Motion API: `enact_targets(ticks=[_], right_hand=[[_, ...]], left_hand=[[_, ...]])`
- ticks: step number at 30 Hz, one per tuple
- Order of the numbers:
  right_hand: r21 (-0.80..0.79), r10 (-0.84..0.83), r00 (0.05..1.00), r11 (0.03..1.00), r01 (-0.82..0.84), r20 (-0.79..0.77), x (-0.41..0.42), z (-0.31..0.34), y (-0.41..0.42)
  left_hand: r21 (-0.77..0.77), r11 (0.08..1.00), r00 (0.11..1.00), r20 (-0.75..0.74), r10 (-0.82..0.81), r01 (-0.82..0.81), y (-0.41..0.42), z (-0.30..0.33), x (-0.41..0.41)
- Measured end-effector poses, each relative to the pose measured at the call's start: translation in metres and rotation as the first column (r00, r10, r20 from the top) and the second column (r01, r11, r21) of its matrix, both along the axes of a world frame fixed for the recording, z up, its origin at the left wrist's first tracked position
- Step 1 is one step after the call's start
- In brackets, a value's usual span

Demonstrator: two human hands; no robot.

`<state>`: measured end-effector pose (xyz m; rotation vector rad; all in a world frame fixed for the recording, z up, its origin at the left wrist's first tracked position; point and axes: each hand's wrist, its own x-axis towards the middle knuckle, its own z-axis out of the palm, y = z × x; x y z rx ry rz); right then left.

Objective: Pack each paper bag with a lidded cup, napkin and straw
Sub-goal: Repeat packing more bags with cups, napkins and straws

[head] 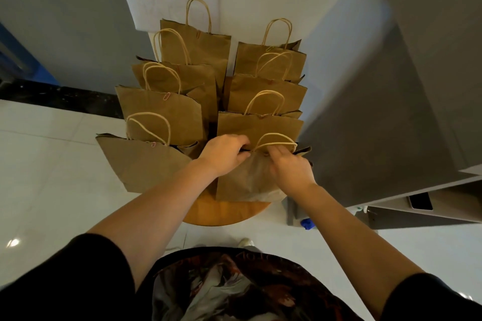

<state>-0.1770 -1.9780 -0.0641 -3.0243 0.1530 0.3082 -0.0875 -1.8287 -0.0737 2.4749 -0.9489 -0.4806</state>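
Both forearms reach forward from the dark-sleeved body at the near edge of the view and meet at the nearest bag (250,177) of the right-hand row. Left hand (224,155) sits at the left part of that bag's mouth, fingers curled together over the top edge and apparently pinching it. Right hand (289,167) lies just right of it, fingers bent onto the near panel below the handle (276,139); whether it clamps the paper or only presses on it cannot be told. The hands are close together, not touching.

Bags stand in two rows on a round wooden bench (221,212), running from near to far, four visible in each row. All stand upright with handles up. Several in the left row show a paper clip (166,96) at the folded top, which suggests they are closed off. No cup, napkin or straw is visible anywhere; contents of the bags are hidden.

Relation governing the next move: the bag's mouth runs left to right, directly under both hands, with the bag's long axis vertical below them. Each hand holds one side of that line, the left hand slightly farther, the right slightly nearer. Judgement: the step in hand is folding or closing the top of this last near bag. Risk: the neighbouring bags stand touching and could be tipped.
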Motion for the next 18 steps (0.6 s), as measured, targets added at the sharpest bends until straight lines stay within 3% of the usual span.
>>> enact_targets(ticks=[3,5,7,9,12,18], right_hand=[[0.054,0.048,0.998,0.997,-0.050,0.046,-0.009,0.011,0.003],[0.075,0.071,0.995,0.994,-0.076,0.066,-0.016,0.016,0.004],[0.103,0.066,0.993,0.992,-0.076,0.100,-0.024,0.022,0.005],[0.140,0.037,0.986,0.988,-0.060,0.161,-0.033,0.030,0.005],[0.181,-0.014,0.963,0.983,-0.037,0.268,-0.050,0.048,0.000],[0.237,-0.143,0.896,0.971,0.043,0.421,-0.108,0.103,-0.045]], left_hand=[[0.053,0.998,0.998,0.058,0.011,-0.014,0.003,0.013,-0.004],[0.227,0.973,0.994,0.110,0.022,-0.046,0.000,0.024,-0.009],[0.469,0.880,0.993,0.119,0.019,-0.073,-0.005,0.039,-0.018],[0.574,0.818,0.998,0.060,0.009,-0.041,-0.014,0.054,-0.034],[0.527,0.850,1.000,0.000,-0.029,0.025,-0.037,0.085,-0.061],[0.251,0.967,0.987,0.141,-0.077,0.039,-0.103,0.160,-0.116]])
